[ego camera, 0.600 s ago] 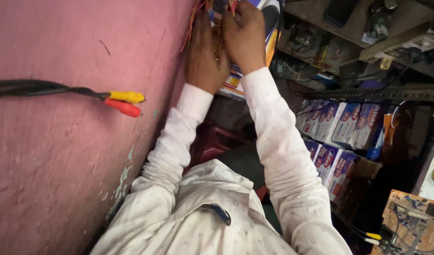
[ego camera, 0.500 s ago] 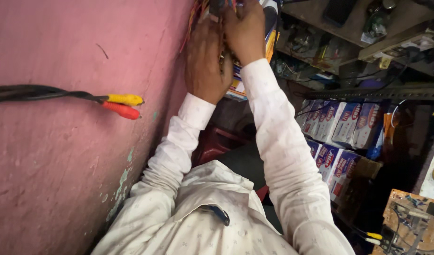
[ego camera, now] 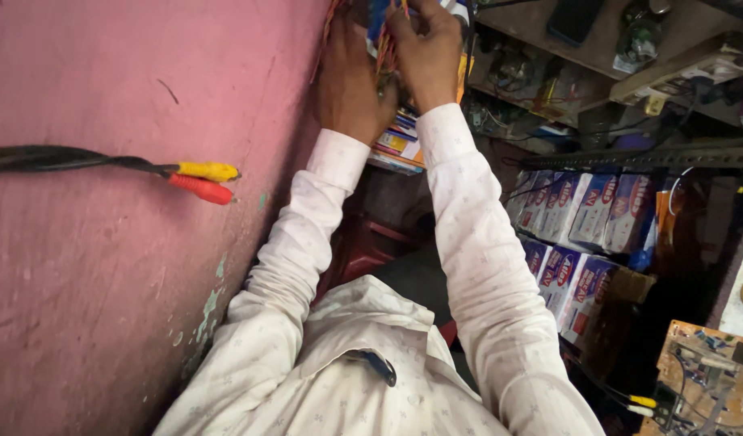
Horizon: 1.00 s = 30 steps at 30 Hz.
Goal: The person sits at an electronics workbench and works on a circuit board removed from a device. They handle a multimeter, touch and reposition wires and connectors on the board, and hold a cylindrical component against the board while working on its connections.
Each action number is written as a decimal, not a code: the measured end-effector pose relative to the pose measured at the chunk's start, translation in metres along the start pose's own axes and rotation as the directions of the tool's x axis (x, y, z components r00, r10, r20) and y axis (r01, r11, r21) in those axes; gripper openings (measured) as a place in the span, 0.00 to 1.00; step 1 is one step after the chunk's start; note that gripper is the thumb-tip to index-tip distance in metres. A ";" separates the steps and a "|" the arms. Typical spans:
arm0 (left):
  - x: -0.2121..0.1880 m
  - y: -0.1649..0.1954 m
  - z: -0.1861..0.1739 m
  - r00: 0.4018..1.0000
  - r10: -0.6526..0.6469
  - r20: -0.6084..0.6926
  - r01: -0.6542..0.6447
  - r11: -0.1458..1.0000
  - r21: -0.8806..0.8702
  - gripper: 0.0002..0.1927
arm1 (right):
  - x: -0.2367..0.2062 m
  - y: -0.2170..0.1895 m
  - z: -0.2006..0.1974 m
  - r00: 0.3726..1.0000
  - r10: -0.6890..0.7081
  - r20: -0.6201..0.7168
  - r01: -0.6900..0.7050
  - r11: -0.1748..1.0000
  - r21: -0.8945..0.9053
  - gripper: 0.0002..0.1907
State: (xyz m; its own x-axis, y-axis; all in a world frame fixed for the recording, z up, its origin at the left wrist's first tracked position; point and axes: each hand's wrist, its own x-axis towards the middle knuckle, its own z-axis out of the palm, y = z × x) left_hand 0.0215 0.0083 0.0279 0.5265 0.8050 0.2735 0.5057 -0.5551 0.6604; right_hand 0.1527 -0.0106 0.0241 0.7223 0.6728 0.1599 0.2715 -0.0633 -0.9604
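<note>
Both my arms, in white patterned sleeves, reach up to the top edge of the view. My left hand (ego camera: 349, 85) and my right hand (ego camera: 426, 50) are close together, fingers closed around a bundle of thin red and orange wires (ego camera: 385, 50) with something blue behind it. Most of the bundle is hidden by my fingers and cut off by the frame's top edge. A pen (ego camera: 377, 365) is clipped at my shirt front.
A pink wall (ego camera: 105, 282) fills the left side. A black cable ending in a yellow plug (ego camera: 208, 170) and a red plug (ego camera: 202, 190) hangs in front of it. Shelves at right hold several white-and-blue boxes (ego camera: 585, 211) and electronic parts; a circuit board (ego camera: 703, 375) lies at bottom right.
My hands have shifted slightly higher and the right hand's fingers have curled further over the wire bundle. The cable with plugs has not moved.
</note>
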 end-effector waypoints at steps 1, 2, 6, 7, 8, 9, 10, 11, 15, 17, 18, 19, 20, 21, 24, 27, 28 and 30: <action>0.000 0.004 0.003 0.999 0.034 -0.030 -0.032 0.997 0.067 0.44 | 0.001 0.000 -0.002 0.998 -0.058 0.024 0.058 0.998 0.001 0.13; -0.001 0.007 0.007 0.996 0.067 -0.056 -0.059 0.989 0.137 0.41 | -0.001 -0.001 -0.004 0.992 -0.114 0.050 0.114 0.993 0.004 0.14; -0.001 0.006 0.015 0.980 0.152 -0.132 -0.119 0.966 0.231 0.39 | -0.003 0.002 -0.019 0.982 -0.120 0.143 0.105 0.989 0.108 0.16; -0.002 0.005 0.018 0.986 0.127 -0.111 -0.103 0.976 0.194 0.37 | -0.004 0.003 -0.021 0.990 -0.116 0.081 0.117 0.993 -0.008 0.16; -0.004 0.003 0.019 0.991 0.101 -0.091 -0.086 0.984 0.158 0.36 | -0.004 0.005 -0.020 0.993 -0.118 0.019 0.120 0.985 -0.124 0.16; -0.005 0.002 0.020 0.995 0.076 -0.071 -0.067 0.990 0.124 0.34 | -0.005 0.006 -0.018 0.991 -0.128 -0.042 0.115 0.965 -0.238 0.17; -0.007 0.001 0.022 0.987 0.106 -0.123 -0.092 0.989 0.120 0.36 | -0.008 0.008 -0.015 0.973 -0.214 -0.085 0.179 0.934 -0.309 0.16; -0.008 0.000 0.023 0.975 0.135 -0.174 -0.116 0.986 0.118 0.37 | -0.013 0.010 -0.012 0.946 -0.301 -0.120 0.236 0.894 -0.382 0.15; -0.003 -0.004 0.024 0.908 0.300 -0.294 -0.272 0.953 0.133 0.38 | -0.016 0.019 -0.005 0.970 -0.215 -0.117 0.168 0.932 -0.321 0.19; 0.000 -0.005 0.021 0.961 0.190 -0.200 -0.179 0.981 0.073 0.37 | -0.017 0.023 -0.006 0.973 -0.205 -0.105 0.169 0.945 -0.278 0.21; 0.001 -0.005 0.019 0.980 0.135 -0.149 -0.129 0.990 0.048 0.37 | -0.017 0.025 -0.007 0.975 -0.201 -0.099 0.170 0.951 -0.256 0.22; 0.002 -0.004 0.017 0.989 0.099 -0.106 -0.094 0.994 0.047 0.36 | -0.017 0.026 -0.006 0.972 -0.208 -0.112 0.173 0.951 -0.257 0.22; 0.001 -0.003 0.015 0.996 0.063 -0.064 -0.060 0.997 0.049 0.35 | -0.017 0.027 -0.005 0.969 -0.215 -0.125 0.177 0.950 -0.255 0.22; 0.000 -0.003 0.013 0.999 0.025 -0.021 -0.024 0.998 0.052 0.34 | -0.018 0.028 -0.004 0.966 -0.221 -0.137 0.181 0.950 -0.254 0.22; -0.002 -0.006 0.008 0.985 0.134 -0.105 -0.148 0.979 -0.139 0.41 | -0.022 0.031 -0.004 0.959 -0.260 -0.113 0.233 0.950 -0.206 0.22; 0.003 -0.013 0.010 0.965 0.199 -0.172 -0.222 0.967 -0.127 0.38 | -0.025 0.034 -0.005 0.970 -0.216 -0.113 0.196 0.967 -0.164 0.17; 0.008 -0.016 0.012 0.968 0.164 -0.187 -0.200 0.961 -0.192 0.36 | -0.026 0.035 -0.006 0.961 -0.254 -0.110 0.230 0.954 -0.191 0.15; 0.021 -0.019 0.014 0.973 0.094 -0.209 -0.160 0.933 -0.322 0.32 | -0.026 0.036 -0.010 0.939 -0.328 -0.102 0.296 0.923 -0.245 0.12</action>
State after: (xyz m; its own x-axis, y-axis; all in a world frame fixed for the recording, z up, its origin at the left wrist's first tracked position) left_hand 0.0327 0.0332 0.0112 0.4176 0.7749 0.4745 0.1679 -0.5790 0.7978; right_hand 0.1505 -0.0376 -0.0126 0.6541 0.5774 0.4886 0.6205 -0.0402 -0.7832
